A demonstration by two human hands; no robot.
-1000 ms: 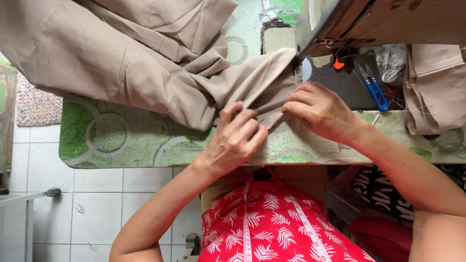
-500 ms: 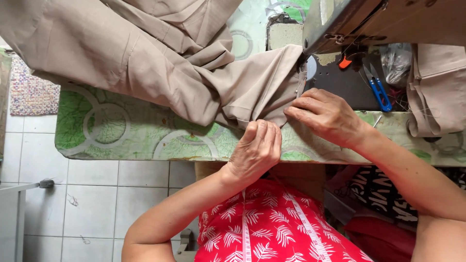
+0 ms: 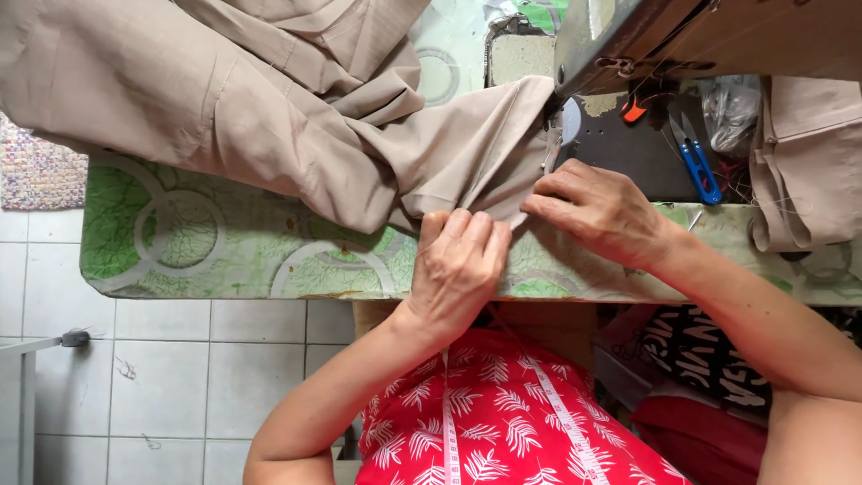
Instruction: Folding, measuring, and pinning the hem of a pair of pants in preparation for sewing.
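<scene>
A large beige fabric piece [image 3: 269, 117] lies bunched over the sewing table [image 3: 206, 260], whose top has a green patterned cover. Its near edge runs under the sewing machine [image 3: 682, 36] at the upper right. My left hand [image 3: 458, 265] pinches the folded fabric edge near the table's front. My right hand [image 3: 602, 211] presses fingertips on the same edge, just in front of the machine's needle area. The needle itself is hidden by cloth.
Blue-handled thread snips [image 3: 696, 162] lie on the dark machine bed. More beige fabric [image 3: 804, 162] hangs at the right. A measuring tape [image 3: 557, 413] drapes over my red patterned clothing. White tiled floor [image 3: 162, 377] lies to the left, with a woven mat [image 3: 36, 171].
My left hand slid toward the table's front edge and closed on the fabric fold. The right hand stayed pressed on the cloth by the machine.
</scene>
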